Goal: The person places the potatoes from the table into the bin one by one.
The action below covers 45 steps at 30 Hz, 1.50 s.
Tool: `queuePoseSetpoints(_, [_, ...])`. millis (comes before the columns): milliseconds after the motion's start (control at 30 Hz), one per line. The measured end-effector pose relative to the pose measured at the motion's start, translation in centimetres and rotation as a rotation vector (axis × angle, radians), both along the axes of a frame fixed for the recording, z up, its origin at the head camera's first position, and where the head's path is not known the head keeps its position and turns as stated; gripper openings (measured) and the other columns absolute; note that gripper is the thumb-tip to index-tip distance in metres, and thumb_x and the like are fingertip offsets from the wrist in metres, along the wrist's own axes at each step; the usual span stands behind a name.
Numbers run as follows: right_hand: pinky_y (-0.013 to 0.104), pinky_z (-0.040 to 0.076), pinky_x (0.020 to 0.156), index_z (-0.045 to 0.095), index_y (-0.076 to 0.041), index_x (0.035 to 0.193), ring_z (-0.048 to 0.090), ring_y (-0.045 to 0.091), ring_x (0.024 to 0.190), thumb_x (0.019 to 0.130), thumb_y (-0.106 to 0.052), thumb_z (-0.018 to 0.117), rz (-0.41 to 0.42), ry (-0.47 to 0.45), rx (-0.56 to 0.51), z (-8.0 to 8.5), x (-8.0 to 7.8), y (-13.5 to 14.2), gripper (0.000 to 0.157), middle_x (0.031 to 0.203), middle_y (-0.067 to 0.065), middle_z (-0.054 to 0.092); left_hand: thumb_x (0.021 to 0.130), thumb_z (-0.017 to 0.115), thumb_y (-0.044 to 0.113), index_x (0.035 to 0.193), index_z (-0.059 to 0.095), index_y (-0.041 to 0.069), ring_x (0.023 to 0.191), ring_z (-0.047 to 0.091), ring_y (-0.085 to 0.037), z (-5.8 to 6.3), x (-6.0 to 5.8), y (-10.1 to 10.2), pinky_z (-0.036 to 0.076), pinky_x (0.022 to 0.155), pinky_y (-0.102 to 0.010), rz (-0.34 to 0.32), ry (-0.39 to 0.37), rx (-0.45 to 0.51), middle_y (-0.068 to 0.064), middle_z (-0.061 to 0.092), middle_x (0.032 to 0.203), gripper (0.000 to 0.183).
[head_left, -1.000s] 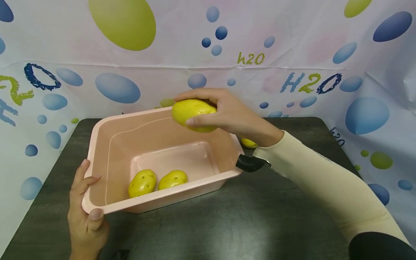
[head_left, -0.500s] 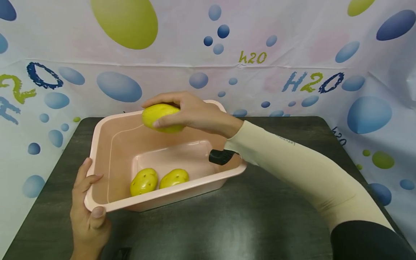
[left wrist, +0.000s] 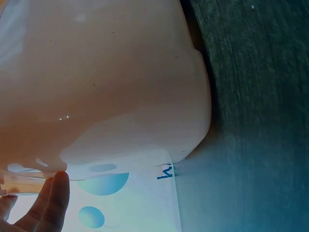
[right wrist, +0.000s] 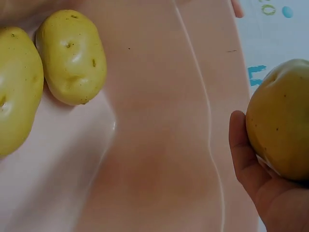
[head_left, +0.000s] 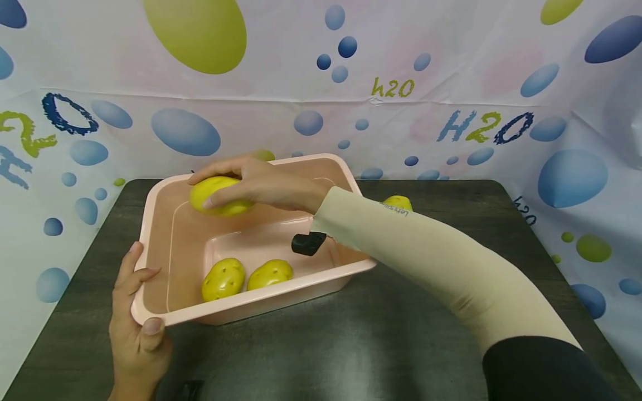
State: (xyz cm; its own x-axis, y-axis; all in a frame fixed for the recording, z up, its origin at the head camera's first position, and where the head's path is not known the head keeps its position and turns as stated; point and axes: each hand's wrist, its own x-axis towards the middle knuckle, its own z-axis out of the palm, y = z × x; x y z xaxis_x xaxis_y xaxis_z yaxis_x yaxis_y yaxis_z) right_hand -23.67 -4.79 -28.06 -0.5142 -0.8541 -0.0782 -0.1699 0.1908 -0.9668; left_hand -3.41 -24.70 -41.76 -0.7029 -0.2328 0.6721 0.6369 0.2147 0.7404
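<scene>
My right hand (head_left: pixel 251 181) holds a yellow potato (head_left: pixel 213 195) above the far left part of a pale pink plastic bin (head_left: pixel 301 157). In the right wrist view that potato (right wrist: pixel 282 121) shows a few dark specks, with the thumb against its side. Two more yellow potatoes lie inside along the near wall: a left potato (head_left: pixel 223 278) and a right potato (head_left: pixel 270 274). My left hand (head_left: pixel 137 323) grips the bin's left near corner, its thumb on the near rim and fingers at the left rim. The bin is tilted toward me.
Another yellow object (head_left: pixel 398 203), partly hidden by my right sleeve, lies on the dark table (head_left: pixel 351 334) right of the bin. Behind the table hangs a white sheet (head_left: pixel 281 83) with printed bubbles. A small black item (head_left: pixel 190 390) shows at the bottom edge.
My right hand has carried the potato leftward and slightly down, from the bin's far right part to its far left. The left hand and bin have stayed nearly still.
</scene>
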Motion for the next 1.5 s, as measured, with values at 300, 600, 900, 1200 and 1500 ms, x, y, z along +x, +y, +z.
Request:
queuePoseSetpoints(300, [0.020,0.049,0.104,0.065,-0.022,0.143,0.053,0.001,0.128,0.094,-0.026,0.076,0.084,-0.038,0.085,-1.7,0.2,-2.5,0.050,0.143,-0.015,0.058,0.100,0.069,0.040,0.132,0.052,-0.014,0.151,0.033,-0.031,-0.3,0.1,-0.2,0.036,0.118,-0.018,-0.005,-0.008,0.000,-0.018,0.034,0.167,0.065])
queuePoseSetpoints(600, [0.019,0.050,0.101,0.063,-0.018,0.144,0.057,0.006,0.119,0.095,-0.027,0.075,0.118,0.002,0.128,-2.9,0.1,-3.4,0.051,0.133,-0.010,0.063,0.100,0.069,0.039,0.133,0.052,-0.014,0.151,0.033,-0.031,-0.3,0.0,-0.2,0.036,0.119,-0.018,-0.003,-0.015,-0.015,-0.018,0.034,0.168,0.064])
queuePoseSetpoints(900, [0.017,0.047,0.103,0.060,-0.019,0.148,0.053,0.003,0.126,0.095,-0.031,0.075,0.095,0.031,0.181,-3.1,-0.3,-3.3,0.056,0.144,-0.011,0.060,0.101,0.068,0.040,0.133,0.052,-0.013,0.152,0.032,-0.030,-0.4,0.1,-0.3,0.036,0.119,-0.018,0.003,-0.026,-0.029,-0.018,0.033,0.168,0.065])
queuePoseSetpoints(1200, [0.027,0.055,0.098,0.064,-0.013,0.140,0.061,0.005,0.120,0.098,-0.027,0.074,0.046,-0.010,0.133,-1.9,-0.4,-2.8,0.046,0.140,-0.003,0.065,0.100,0.070,0.041,0.132,0.053,-0.013,0.151,0.033,-0.030,-0.3,0.1,-0.1,0.035,0.120,-0.019,-0.001,-0.006,-0.002,-0.018,0.035,0.167,0.066])
queuePoseSetpoints(1500, [0.026,0.055,0.095,0.068,-0.015,0.132,0.062,0.005,0.119,0.098,-0.031,0.072,0.044,0.065,0.150,-0.9,-0.5,-1.7,0.037,0.130,-0.007,0.069,0.100,0.068,0.042,0.131,0.052,-0.015,0.150,0.035,-0.030,-0.3,0.0,0.1,0.034,0.120,-0.020,0.016,0.013,-0.019,-0.019,0.037,0.166,0.067])
